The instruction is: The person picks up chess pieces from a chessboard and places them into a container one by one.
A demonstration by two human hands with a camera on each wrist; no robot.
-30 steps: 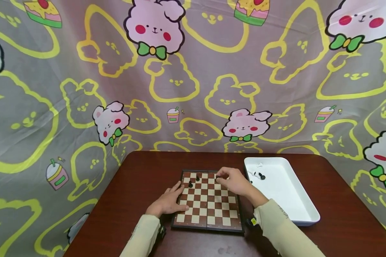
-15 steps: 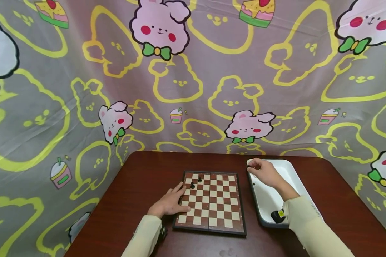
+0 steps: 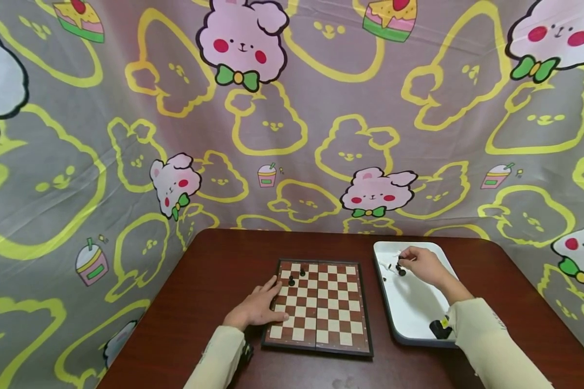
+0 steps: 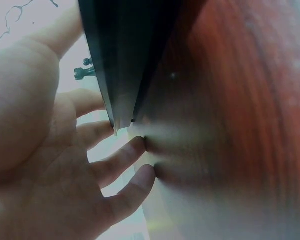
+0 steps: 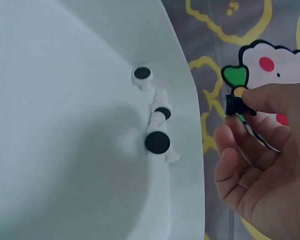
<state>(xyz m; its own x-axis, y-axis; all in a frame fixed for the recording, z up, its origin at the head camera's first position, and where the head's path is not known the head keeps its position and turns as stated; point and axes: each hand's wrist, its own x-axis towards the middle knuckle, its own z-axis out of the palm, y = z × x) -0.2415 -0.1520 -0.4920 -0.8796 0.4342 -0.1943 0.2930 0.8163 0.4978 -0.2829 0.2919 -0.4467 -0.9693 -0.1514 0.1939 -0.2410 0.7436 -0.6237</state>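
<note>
My right hand (image 3: 420, 265) is over the white tray (image 3: 413, 313), thumb and fingertips pinching a small black chess piece (image 5: 236, 105). The fingers partly hide that piece, and I cannot tell its kind. My left hand (image 3: 257, 309) rests spread at the left edge of the chessboard (image 3: 316, 354), thumb over the squares. In the left wrist view its fingers (image 4: 122, 160) reach along the board's dark side. Two black pieces stand upright near the board's back left: a rook (image 4: 84, 73) and a round-headed piece (image 4: 87, 61).
White chess pieces with dark bases (image 5: 160, 112) lie in the tray near its back left, beside another black piece (image 3: 402, 272). The tray stands right of the board on the brown wooden table (image 3: 214, 270). A patterned cloth (image 3: 272, 205) hangs behind and at the sides.
My right hand has gone from the board's back right across to the tray with a black piece, then rightward and slightly forward-down over it. My left hand stays at the board's edge.
</note>
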